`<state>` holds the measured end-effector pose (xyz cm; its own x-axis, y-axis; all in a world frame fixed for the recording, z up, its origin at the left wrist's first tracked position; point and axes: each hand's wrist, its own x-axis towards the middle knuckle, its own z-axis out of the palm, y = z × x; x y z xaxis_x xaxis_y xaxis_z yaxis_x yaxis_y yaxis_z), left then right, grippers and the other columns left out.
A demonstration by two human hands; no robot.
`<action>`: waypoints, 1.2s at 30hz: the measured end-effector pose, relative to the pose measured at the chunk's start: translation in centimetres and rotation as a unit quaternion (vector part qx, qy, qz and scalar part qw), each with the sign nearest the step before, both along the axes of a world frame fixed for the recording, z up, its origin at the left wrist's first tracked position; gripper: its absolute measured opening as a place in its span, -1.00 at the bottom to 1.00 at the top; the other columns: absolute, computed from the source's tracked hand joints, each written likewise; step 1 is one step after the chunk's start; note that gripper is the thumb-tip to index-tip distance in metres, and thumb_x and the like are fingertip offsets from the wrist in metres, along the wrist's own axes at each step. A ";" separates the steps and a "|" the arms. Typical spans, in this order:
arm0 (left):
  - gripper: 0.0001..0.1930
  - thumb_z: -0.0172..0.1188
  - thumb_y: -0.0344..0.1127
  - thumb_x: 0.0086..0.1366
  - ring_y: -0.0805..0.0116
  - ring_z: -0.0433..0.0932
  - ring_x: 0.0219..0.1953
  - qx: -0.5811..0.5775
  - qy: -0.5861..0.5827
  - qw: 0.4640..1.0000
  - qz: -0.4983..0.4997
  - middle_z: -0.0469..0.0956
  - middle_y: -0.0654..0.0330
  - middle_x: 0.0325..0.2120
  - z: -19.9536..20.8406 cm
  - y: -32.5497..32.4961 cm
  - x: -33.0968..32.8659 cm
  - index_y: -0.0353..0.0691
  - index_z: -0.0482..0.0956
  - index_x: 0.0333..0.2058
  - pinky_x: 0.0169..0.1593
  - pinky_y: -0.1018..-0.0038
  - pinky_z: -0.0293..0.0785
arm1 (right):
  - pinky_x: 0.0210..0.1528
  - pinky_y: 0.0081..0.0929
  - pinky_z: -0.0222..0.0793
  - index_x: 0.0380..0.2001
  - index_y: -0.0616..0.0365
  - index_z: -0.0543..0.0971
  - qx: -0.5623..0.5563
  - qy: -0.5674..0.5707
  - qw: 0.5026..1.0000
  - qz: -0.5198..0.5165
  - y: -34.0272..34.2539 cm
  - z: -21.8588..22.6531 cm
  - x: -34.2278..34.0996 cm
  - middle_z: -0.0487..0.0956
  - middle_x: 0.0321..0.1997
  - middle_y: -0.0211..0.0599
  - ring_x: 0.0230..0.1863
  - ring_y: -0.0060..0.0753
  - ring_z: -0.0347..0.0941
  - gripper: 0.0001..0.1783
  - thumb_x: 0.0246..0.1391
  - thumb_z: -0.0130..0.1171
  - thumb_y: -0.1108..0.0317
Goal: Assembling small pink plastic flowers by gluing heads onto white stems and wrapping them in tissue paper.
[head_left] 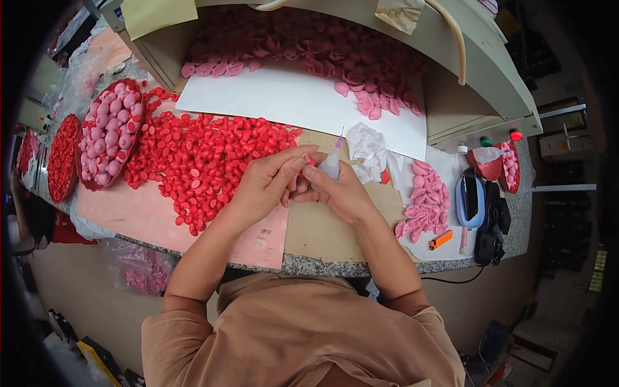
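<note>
Over the middle of the worktop, my two hands are close together. The fingers of my left hand (265, 186) are closed in a pinch on a small pink-and-red piece (306, 157), mostly covered by the fingertips. My right hand (349, 195) is wrapped round a small translucent squeeze bottle (330, 166), whose thin needle tip with a purple base (338, 141) points up and away. Its thumb and fingertips meet those of the left hand beside the piece. Left of my hands spreads a heap of glossy red bean-like pieces (200, 155).
Pink petal-like pieces (422, 201) lie right, near an orange lighter (441, 240) and a blue-rimmed oval object (470, 198). A grey hood (477, 97) covers more petals at the back. Crumpled tissue (366, 151) sits beyond my right hand. A red tray (137, 132) of pink balls stands left.
</note>
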<state>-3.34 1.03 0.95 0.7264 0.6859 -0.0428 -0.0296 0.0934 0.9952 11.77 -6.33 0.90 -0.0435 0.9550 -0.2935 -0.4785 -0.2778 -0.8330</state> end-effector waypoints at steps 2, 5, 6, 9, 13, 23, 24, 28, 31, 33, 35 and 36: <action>-0.69 -0.07 -0.24 0.38 0.68 0.31 -0.62 0.004 -0.004 1.000 0.001 0.42 0.34 -0.58 0.1 -0.1 -0.1 -0.21 0.47 0.00 -0.61 0.70 0.32 | -0.28 -0.57 0.51 -0.14 0.20 0.43 0.008 -0.030 1.000 -0.006 -0.1 -0.6 0.2 0.49 -0.38 -0.40 -0.34 -0.63 0.44 -0.72 0.17 0.07 0.25; -0.70 -0.08 -0.25 0.38 0.67 0.31 -0.65 0.074 0.051 0.996 0.015 0.40 0.34 -0.60 0.4 -0.1 -0.1 -0.21 0.47 -0.01 -0.61 0.71 0.30 | -0.29 -0.58 0.50 -0.12 0.21 0.43 0.015 -0.088 0.996 -0.018 -0.3 -1.0 0.3 0.49 -0.38 -0.41 -0.35 -0.63 0.44 -0.72 0.17 0.06 0.26; -0.71 -0.09 -0.26 0.38 0.67 0.31 -0.66 0.036 0.031 0.999 0.006 0.39 0.34 -0.61 0.1 -0.1 0.0 -0.22 0.47 -0.01 -0.61 0.71 0.30 | -0.30 -0.59 0.50 -0.12 0.21 0.43 0.015 -0.117 0.993 -0.025 -0.3 -1.0 0.3 0.49 -0.38 -0.41 -0.35 -0.64 0.44 -0.72 0.17 0.06 0.27; -0.71 -0.10 -0.27 0.39 0.66 0.31 -0.67 -0.022 -0.002 1.000 -0.007 0.39 0.33 -0.61 -0.2 0.1 0.1 -0.24 0.46 -0.02 -0.62 0.71 0.29 | -0.30 -0.60 0.49 -0.10 0.23 0.42 0.010 -0.088 0.996 -0.013 0.0 -0.7 0.4 0.49 -0.38 -0.41 -0.37 -0.64 0.44 -0.71 0.17 0.06 0.29; -0.70 -0.11 -0.27 0.39 0.66 0.32 -0.67 -0.074 -0.050 0.996 0.001 0.40 0.33 -0.59 0.3 0.4 0.4 -0.28 0.46 -0.03 -0.61 0.71 0.30 | -0.32 -0.61 0.48 -0.09 0.24 0.41 0.069 -0.123 0.990 -0.026 0.2 -0.4 0.5 0.49 -0.38 -0.41 -0.40 -0.63 0.44 -0.69 0.17 0.06 0.29; -0.68 -0.13 -0.30 0.39 0.60 0.42 -0.62 -0.041 -0.015 0.998 -0.051 0.44 0.29 -0.54 0.6 -0.5 0.1 -0.19 0.34 0.08 -0.55 0.73 0.33 | -0.57 -0.68 0.43 -0.18 0.22 0.44 0.013 -0.125 0.992 -0.010 -0.5 -0.3 1.3 0.46 -0.47 -0.43 -0.49 -0.64 0.41 -0.72 0.15 0.09 0.25; -0.67 -0.14 -0.30 0.39 0.60 0.42 -0.62 -0.052 -0.012 0.997 -0.058 0.44 0.29 -0.53 0.6 -0.6 -0.1 -0.21 0.33 0.09 -0.54 0.72 0.34 | -0.59 -0.69 0.42 -0.19 0.22 0.44 0.010 -0.119 0.993 0.002 -0.7 -0.3 1.3 0.45 -0.49 -0.43 -0.52 -0.64 0.40 -0.73 0.15 0.09 0.25; -0.64 -0.15 -0.29 0.40 0.60 0.41 -0.62 -0.052 -0.033 0.996 -0.060 0.43 0.29 -0.53 0.0 -0.9 -1.0 -0.23 0.31 0.11 -0.53 0.72 0.34 | -0.61 -0.68 0.40 -0.27 0.25 0.43 0.023 -0.107 0.994 0.019 -0.8 -0.1 0.6 0.46 -0.51 -0.40 -0.57 -0.62 0.40 -0.77 0.16 0.08 0.27; -0.64 -0.16 -0.24 0.41 0.61 0.43 -0.65 -0.068 -0.036 0.995 -0.071 0.43 0.32 -0.55 1.1 -0.7 -0.6 -0.21 0.34 0.11 -0.58 0.73 0.27 | -0.62 -0.67 0.40 -0.28 0.24 0.43 0.033 -0.116 0.992 -0.028 -0.9 0.0 0.4 0.47 -0.51 -0.37 -0.57 -0.61 0.41 -0.77 0.15 0.08 0.28; -0.63 -0.17 -0.20 0.41 0.61 0.45 -0.65 -0.102 -0.063 0.989 -0.084 0.45 0.33 -0.56 1.1 -0.6 -0.3 -0.20 0.35 0.10 -0.60 0.74 0.23 | -0.62 -0.67 0.39 -0.26 0.23 0.43 0.025 -0.111 0.993 -0.033 -0.9 0.2 0.0 0.48 -0.52 -0.36 -0.58 -0.59 0.42 -0.79 0.16 0.06 0.30; -0.64 -0.16 -0.21 0.41 0.60 0.44 -0.64 -0.115 -0.070 0.989 -0.064 0.43 0.33 -0.58 0.9 -0.6 -0.2 -0.20 0.36 0.09 -0.57 0.72 0.30 | -0.62 -0.67 0.40 -0.25 0.23 0.42 0.006 -0.058 0.996 -0.066 -0.7 0.5 -0.4 0.48 -0.52 -0.35 -0.59 -0.57 0.43 -0.81 0.17 0.04 0.33; -0.64 -0.16 -0.21 0.41 0.60 0.43 -0.64 -0.122 -0.079 0.988 -0.058 0.40 0.34 -0.59 1.0 -0.4 -0.2 -0.20 0.37 0.09 -0.53 0.70 0.37 | -0.64 -0.67 0.37 -0.24 0.23 0.41 0.016 -0.049 0.997 -0.058 -0.3 0.4 -0.5 0.47 -0.53 -0.36 -0.60 -0.54 0.44 -0.80 0.18 0.01 0.31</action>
<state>-3.56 0.60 1.95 0.8107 0.5804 -0.0768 -0.1569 0.3418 0.9266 11.27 -6.60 1.32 0.0956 0.9609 -0.2598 -0.4220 -0.1973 -0.8849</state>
